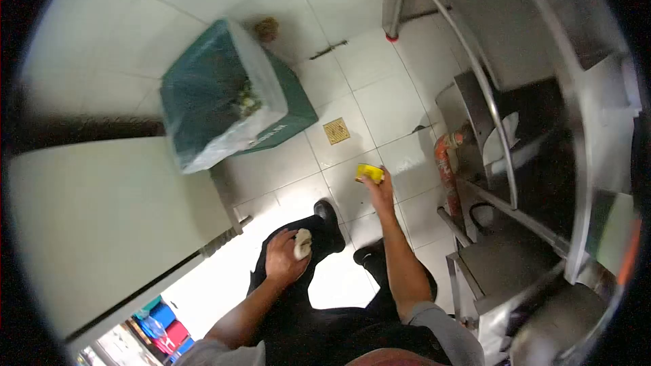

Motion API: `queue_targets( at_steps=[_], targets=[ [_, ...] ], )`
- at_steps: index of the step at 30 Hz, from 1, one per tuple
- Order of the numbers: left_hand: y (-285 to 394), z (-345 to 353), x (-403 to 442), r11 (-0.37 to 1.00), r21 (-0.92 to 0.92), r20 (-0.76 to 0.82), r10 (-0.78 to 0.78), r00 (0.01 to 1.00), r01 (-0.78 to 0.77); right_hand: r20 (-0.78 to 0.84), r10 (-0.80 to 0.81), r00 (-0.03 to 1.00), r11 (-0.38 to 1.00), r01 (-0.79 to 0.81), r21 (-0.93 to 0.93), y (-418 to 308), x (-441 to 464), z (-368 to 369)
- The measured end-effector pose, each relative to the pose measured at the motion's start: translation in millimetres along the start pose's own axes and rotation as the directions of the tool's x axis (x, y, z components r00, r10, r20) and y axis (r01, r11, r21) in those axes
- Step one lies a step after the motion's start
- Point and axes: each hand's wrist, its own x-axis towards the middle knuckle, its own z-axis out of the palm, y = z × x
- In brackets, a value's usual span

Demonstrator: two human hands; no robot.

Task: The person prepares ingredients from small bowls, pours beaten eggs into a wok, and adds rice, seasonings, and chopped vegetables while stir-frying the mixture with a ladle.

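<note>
Yellow on its side, a small tin [368,173] is pinched in the right hand [382,192], held out over the tiled floor [380,108]; the grip there looks pressed together, thumb and fingers about the tin; whether it is open or full I cannot tell. The left hand [285,261] is closed on a crumpled pale cloth [302,245], near the left knee; both hands are apart, so the step in hand looks like plain holding or carrying. Farther off to the left stands a green bin [293,105] with a clear liner [261,74] over its rim; a pale tabletop [115,217] lies to the near left, steel fittings to the right; any further move calls for a steady wrist and a firm pinch on the tin.
</note>
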Motion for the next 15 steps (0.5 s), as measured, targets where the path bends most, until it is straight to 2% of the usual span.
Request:
queue_targets(
  at_steps=[1,2,3,4,5,6,7,8,9,10,11,12,13,14,15],
  targets=[
    [10.6,-3.6,-6.5,0.999,0.011,0.044,-0.039,0.998,0.039,0.078,-0.064,0.995,0.998,0.065,-0.013,-42.3,-24.3,29.4],
    [13.2,-9.8,-16.1,0.998,0.002,0.013,-0.056,0.998,0.056,0.167,-0.129,0.977,0.991,0.133,-0.01,-84.0,-47.0,61.4],
    [17.1,-14.3,-25.0,0.996,-0.056,0.072,-0.065,0.995,0.069,0.198,-0.14,0.97,0.989,0.147,-0.017,-147.6,-76.8,89.2],
    [20.8,-15.8,-31.7,0.99,-0.121,0.13,-0.058,0.99,0.074,0.289,-0.185,0.939,0.922,0.268,-0.279,-222.1,-110.4,114.8],
    [19.1,-10.6,-39.7,0.987,-0.144,0.108,-0.062,0.992,0.078,0.381,-0.202,0.902,0.77,0.386,-0.507,-269.3,-140.3,131.1],
    [16.0,-3.1,-45.6,0.987,-0.156,0.096,-0.031,0.995,0.046,0.401,-0.209,0.892,0.753,0.409,-0.516,-292.7,-160.9,138.7],
    [27.3,-19.6,-57.2,0.986,-0.163,0.084,-0.001,0.996,0.015,0.358,-0.363,0.86,0.653,0.509,-0.561,-313.8,-180.2,144.7],
    [37.4,-35.8,-68.3,0.972,-0.221,0.16,-0.046,0.986,0.081,0.313,-0.502,0.806,0.548,0.577,-0.606,-331.0,-201.3,146.0],
    [26.9,-25.4,-74.4,0.928,-0.367,0.141,-0.017,0.99,0.068,0.298,-0.467,0.833,0.595,0.545,-0.591,-327.3,-217.1,133.7],
    [33.9,-42.5,-79.2,0.904,-0.417,0.15,-0.034,0.988,0.095,0.278,-0.447,0.85,0.634,0.52,-0.572,-313.3,-224.4,112.3],
    [39.9,-55.7,-87.5,0.881,-0.457,0.175,-0.047,0.984,0.123,0.265,-0.369,0.891,0.663,0.452,-0.597,-292.4,-239.0,83.3],
    [29.1,-54.0,-86.1,0.901,-0.416,0.228,-0.032,0.973,0.127,0.237,-0.279,0.931,0.694,0.365,-0.621,-261.2,-262.9,48.2],
    [13.1,-40.7,-75.4,0.921,-0.37,0.285,-0.016,0.958,0.125,0.203,-0.105,0.974,0.545,0.227,-0.807,-227.5,-289.9,12.7],
    [5.5,-34.3,-70.9,0.947,-0.266,0.307,-0.095,0.947,0.181,0.16,0.076,0.984,0.59,0.085,-0.803,-192.1,-329.8,-18.8],
    [-2.1,-47.4,-65.8,0.992,-0.12,0.325,0.073,0.943,-0.036,0.015,0.351,0.936,0.324,-0.106,-0.94,-231.3,-397.3,-7.8]
  ],
)
